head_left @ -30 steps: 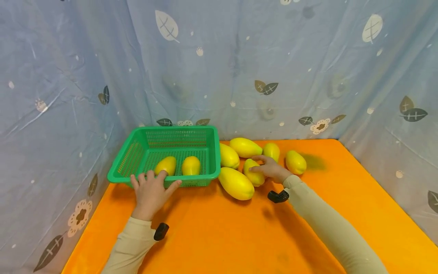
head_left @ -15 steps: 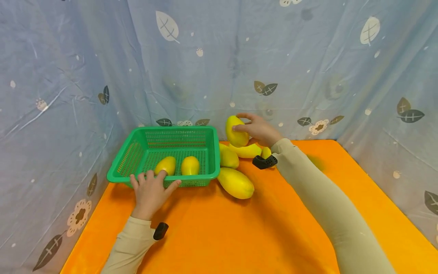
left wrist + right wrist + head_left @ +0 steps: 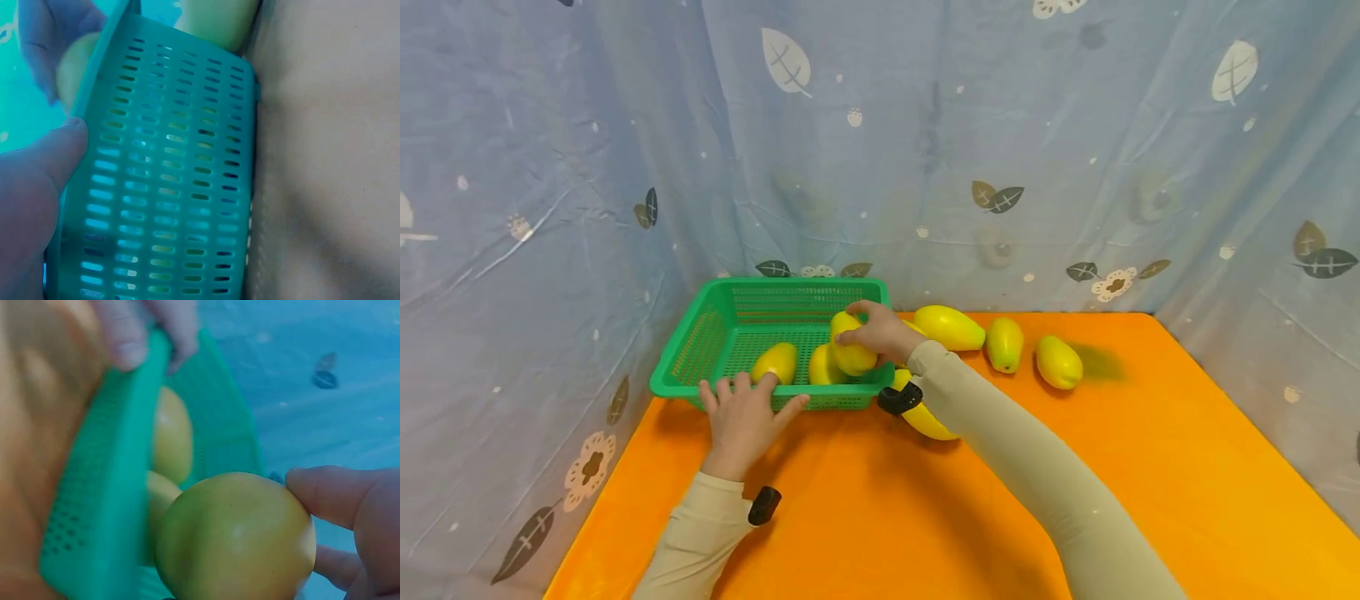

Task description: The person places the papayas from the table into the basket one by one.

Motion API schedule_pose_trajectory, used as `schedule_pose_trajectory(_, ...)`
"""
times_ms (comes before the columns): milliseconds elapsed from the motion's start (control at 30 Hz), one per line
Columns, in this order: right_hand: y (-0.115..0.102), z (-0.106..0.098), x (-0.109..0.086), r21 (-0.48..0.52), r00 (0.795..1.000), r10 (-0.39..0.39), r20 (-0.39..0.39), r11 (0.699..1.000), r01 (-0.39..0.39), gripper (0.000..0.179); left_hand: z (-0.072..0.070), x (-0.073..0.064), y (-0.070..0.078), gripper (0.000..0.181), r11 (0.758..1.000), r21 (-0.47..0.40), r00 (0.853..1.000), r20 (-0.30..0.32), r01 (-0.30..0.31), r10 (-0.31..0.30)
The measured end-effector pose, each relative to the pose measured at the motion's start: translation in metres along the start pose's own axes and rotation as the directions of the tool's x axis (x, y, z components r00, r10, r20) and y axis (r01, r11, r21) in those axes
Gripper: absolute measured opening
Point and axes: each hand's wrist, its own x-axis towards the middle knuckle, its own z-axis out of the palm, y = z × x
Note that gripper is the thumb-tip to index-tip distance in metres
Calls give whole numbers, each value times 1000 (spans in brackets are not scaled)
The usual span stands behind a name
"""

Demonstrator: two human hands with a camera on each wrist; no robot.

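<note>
My left hand (image 3: pixel 741 425) grips the near rim of a green plastic basket (image 3: pixel 679 390), fingers over the edge. In the left wrist view its thumb (image 3: pixel 67 142) presses the rim from outside. My right hand (image 3: pixel 886 333) holds a yellow mango (image 3: pixel 853 354) over the basket's right end, between thumb and fingers. Two more mangoes lie inside: one mango (image 3: pixel 775 362) behind my left fingers, another mango (image 3: pixel 822 367) partly hidden by the held one. In the right wrist view the held mango (image 3: pixel 237 537) shows close up beside the near wall.
To the basket's right, a long yellow papaya-like fruit (image 3: pixel 927 421) lies partly under my right wrist. Farther back are another long fruit (image 3: pixel 950 327), a smaller fruit (image 3: pixel 1004 344) and one more fruit (image 3: pixel 1059 362). A patterned curtain (image 3: pixel 925 167) surrounds the orange table (image 3: pixel 865 517).
My right hand has picked the mango up from among the fruits on the table and carried it left over the basket. My left hand stays on the rim.
</note>
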Motion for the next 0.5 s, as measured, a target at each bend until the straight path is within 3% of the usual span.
schedule_pose_trajectory(233, 14, 34, 12, -97, 996, -18, -85, 995, 10, 67, 3, -1, -1, 62, 1000, -9, 1000, -16, -6, 6)
schedule_pose_trajectory(500, 20, 52, 20, -153, 999, 23, -41, 988, -29, 72, 1, -1, -2, 60, 1000, -3, 999, -31, -5, 5)
